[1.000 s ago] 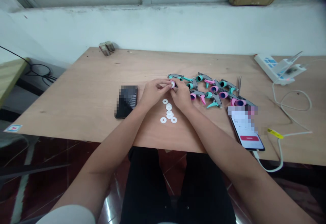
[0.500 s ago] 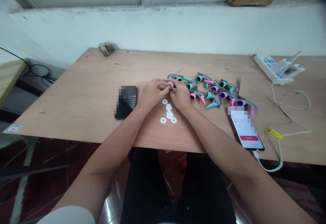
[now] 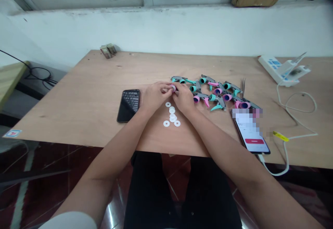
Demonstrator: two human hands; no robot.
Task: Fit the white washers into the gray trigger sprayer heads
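My left hand [image 3: 155, 95] and my right hand [image 3: 184, 99] meet above the wooden table [image 3: 78, 111], fingertips together on a small pink plastic part with a white centre [image 3: 173, 88]. The fingers hide most of it. Just below my hands lie several flat white washers [image 3: 172, 110], not touching either hand. To the right of my right hand is a loose group of grey, teal and pink trigger sprayer heads [image 3: 215, 92].
A black phone [image 3: 128, 105] lies left of my hands, and a lit phone [image 3: 251, 133] with a cable lies at the right. A white power strip [image 3: 274, 66] stands at the far right. A wall runs along the table's back edge.
My hands have shifted slightly left, and the pink part shows less of its white face. The whole view has drifted a little as my head moved.
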